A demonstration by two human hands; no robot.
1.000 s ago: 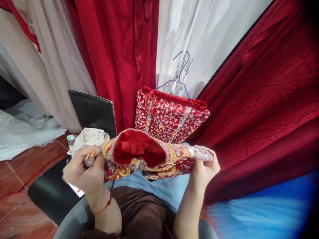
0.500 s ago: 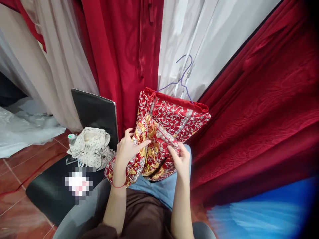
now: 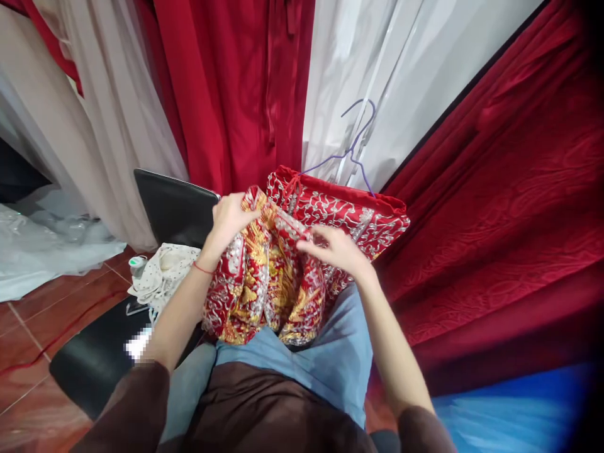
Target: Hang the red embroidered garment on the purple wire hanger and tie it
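Note:
A red jacket (image 3: 257, 283) thick with gold and silver embroidery is bunched over my lap. My left hand (image 3: 231, 220) grips its upper left part, thumb lying over the cloth. At the upper right edge, my right hand (image 3: 333, 248) holds the fabric between thumb and fingers, slightly blurred. Behind the jacket lies a matching red garment (image 3: 340, 204) with silver embroidery, a plain red band along its top and a tied red cord. A purple wire hanger (image 3: 352, 151) rises from that band. The lower part of this second garment is hidden by the jacket and my right hand.
On my left a black chair (image 3: 89, 358) carries a dotted white cloth (image 3: 163, 274), a small bottle (image 3: 138, 265) and a phone-like object. Red curtains (image 3: 509, 207) hang at right, with blue tulle (image 3: 514, 415) below. Clear plastic (image 3: 47, 245) covers the left floor.
Both hands have moved up and away from my body, lifting the jacket's upper edge. The jacket now stands more upright and covers more of the chair. The hanger has shifted slightly right in view.

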